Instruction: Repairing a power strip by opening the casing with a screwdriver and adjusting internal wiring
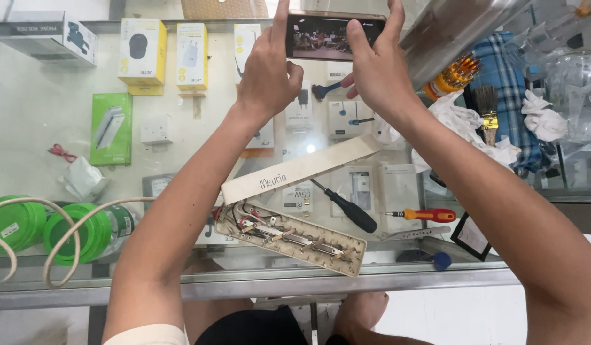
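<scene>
Both hands hold a smartphone (pixel 334 35) sideways at the top centre, its lit screen facing me. My left hand (pixel 266 67) grips the phone's left end and my right hand (pixel 375 67) grips its right end. Below on the glass counter (pixel 52 128) lies an opened power strip (pixel 289 237) with bare metal rails and wires showing. Its cream cover (pixel 295 171) rests just behind it, tilted. A black-handled screwdriver (pixel 346 207) lies beside the cover.
A red and yellow screwdriver (pixel 423 215), a paintbrush (pixel 487 112), a screwdriver bit set (pixel 455 73), crumpled tissues (pixel 461 124) and a blue checked cloth (pixel 509 83) sit at right. Green tape rolls (pixel 78 233) and a white cable (pixel 65 220) are at left. Boxed accessories show under the glass.
</scene>
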